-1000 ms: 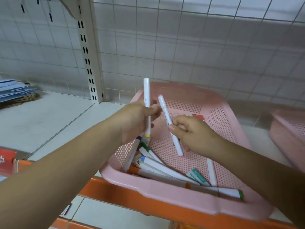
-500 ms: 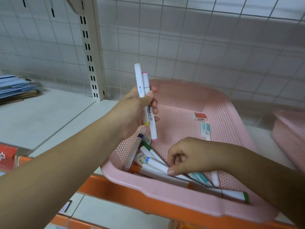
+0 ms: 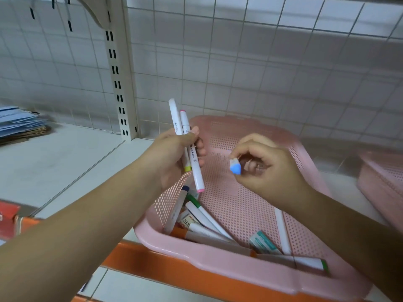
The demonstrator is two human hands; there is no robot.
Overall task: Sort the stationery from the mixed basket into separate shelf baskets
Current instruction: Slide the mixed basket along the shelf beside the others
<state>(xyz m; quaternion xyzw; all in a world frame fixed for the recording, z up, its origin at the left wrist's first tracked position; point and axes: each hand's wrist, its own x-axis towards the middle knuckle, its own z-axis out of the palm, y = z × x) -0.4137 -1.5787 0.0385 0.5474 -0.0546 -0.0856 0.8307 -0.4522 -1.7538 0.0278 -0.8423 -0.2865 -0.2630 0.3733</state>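
We hold markers over the pink basket [image 3: 244,125].
Our left grip [image 3: 174,155] clamps two white markers [image 3: 174,115], one printed "Marker"; our right grip [image 3: 269,171] pinches a blue-capped marker [image 3: 235,168]; below, a "2B" label [image 3: 185,221].

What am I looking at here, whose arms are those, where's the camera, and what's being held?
There is no machine here. These are a person's two bare arms, filmed by one wide-angle camera worn on their head, looking forward and down. The left hand grips two white markers, one yellow-tipped and one pink-tipped. The right hand pinches a blue-capped marker, seen end-on. Below them a pink mesh basket sits on a white shelf, holding more markers and a teal-wrapped eraser. A second pink basket stands to the right, and a stack of blue papers lies far left.
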